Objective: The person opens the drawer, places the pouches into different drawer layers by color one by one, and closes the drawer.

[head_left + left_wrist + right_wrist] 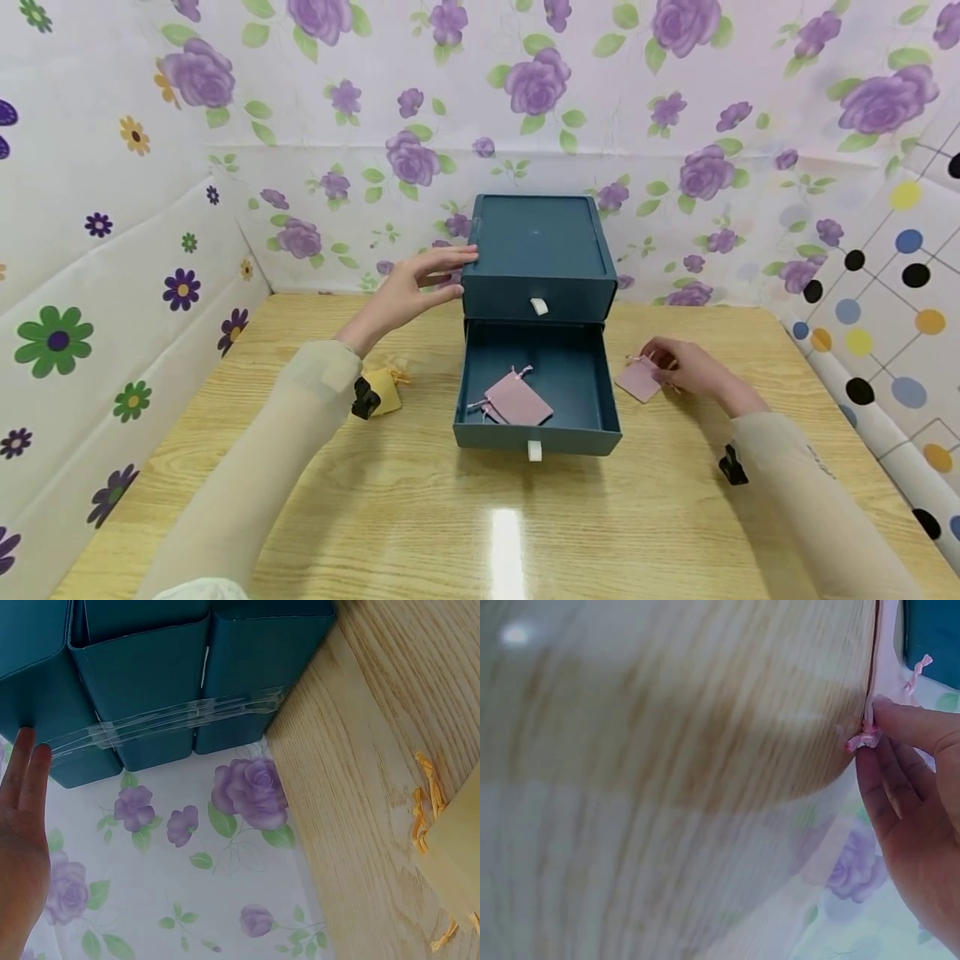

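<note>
In the head view, a blue drawer box (536, 242) stands on a wooden table (420, 517), near a flowery back wall (412, 158). Its bottom drawer (577, 367) is pulled out and its top drawer (540, 292) is closed; each has a little white tab. The left hand (408, 287) is at the left side of the box, with its fingers nearly straight and its thumb wide apart from them. Inside the open drawer lie other pink bags (517, 398), one over another. A yellow bag (386, 392) lies on the table by the left wrist. To the right of the drawer, the right hand (686, 367) holds a pink bag (637, 381). In the left wrist view, two straight fingers touch the side of the box, where shiny clear tape (187, 716) runs across. The yellow bag's orange strings (424, 802) show too. In the right wrist view, the thumb and a finger pinch the pink bag close to its twisted string (864, 740).
</note>
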Action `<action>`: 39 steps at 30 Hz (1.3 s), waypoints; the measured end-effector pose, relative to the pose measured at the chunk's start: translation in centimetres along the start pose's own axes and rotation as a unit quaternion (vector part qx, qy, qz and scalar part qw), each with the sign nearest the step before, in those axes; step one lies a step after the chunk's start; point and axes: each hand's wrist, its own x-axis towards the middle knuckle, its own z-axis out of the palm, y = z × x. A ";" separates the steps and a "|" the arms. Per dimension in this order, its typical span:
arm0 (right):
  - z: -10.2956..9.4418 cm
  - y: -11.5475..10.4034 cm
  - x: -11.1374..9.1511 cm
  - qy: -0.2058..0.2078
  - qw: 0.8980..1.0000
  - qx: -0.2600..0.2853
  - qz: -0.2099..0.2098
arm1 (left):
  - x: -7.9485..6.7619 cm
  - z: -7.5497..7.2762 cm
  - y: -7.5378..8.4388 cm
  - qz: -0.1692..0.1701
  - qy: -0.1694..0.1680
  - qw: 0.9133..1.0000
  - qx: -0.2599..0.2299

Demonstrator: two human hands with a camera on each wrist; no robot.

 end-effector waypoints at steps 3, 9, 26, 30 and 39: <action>0.1 -0.2 -0.1 0.004 1.000 -0.007 0.011 | 0.0 0.0 0.0 -0.004 0.002 1.000 0.001; 0.5 -0.2 -0.2 0.021 0.999 -0.039 0.004 | 0.0 0.1 0.0 -0.010 0.001 1.000 0.000; -3.2 -0.9 -0.8 0.003 0.998 -0.045 -0.053 | 0.0 -0.1 0.1 0.001 -0.004 1.000 0.006; -5.1 -1.5 -0.7 0.012 0.994 -0.064 -0.085 | 0.0 -0.1 0.0 -0.001 -0.003 1.000 0.010; -9.6 -4.2 -0.3 0.024 0.991 -0.106 -0.077 | 0.1 -0.1 -0.1 -0.001 -0.006 1.000 0.010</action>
